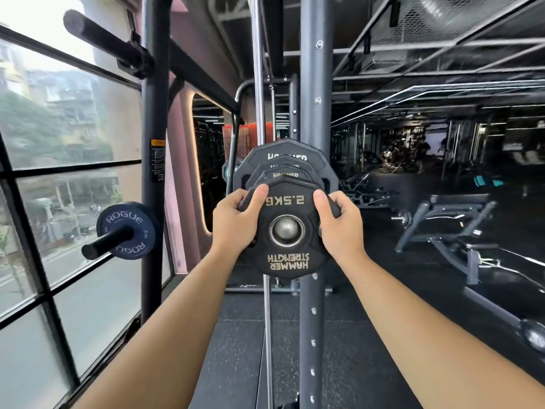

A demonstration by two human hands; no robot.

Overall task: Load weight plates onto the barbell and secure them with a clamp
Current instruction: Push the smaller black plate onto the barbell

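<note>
We've got the 2.5 kg plate (287, 262) in both hands, w/ its hole round the end of the barbell (286, 230). It's at centre, just in front of the rack post (314, 84). Left hand (236, 222) grips the plate's left edge, thumb on the face, fingers curled behind. Right hand (339, 228) does the same on the right edge.

Three bigger plates (287, 157) sit farther along the bar, stacked close; can't tell if ours touches them yet.

To do this well, we reckon:
- keep the plate square to the bar
- push evenly w/ both hands till it's flush vs. the next plate
- get fingers out from behind before the gap shuts

No clamp in view.

No real containers here. Closest thing is the storage peg (103, 243) at left by the window, carrying one blue plate (118, 216).
</note>
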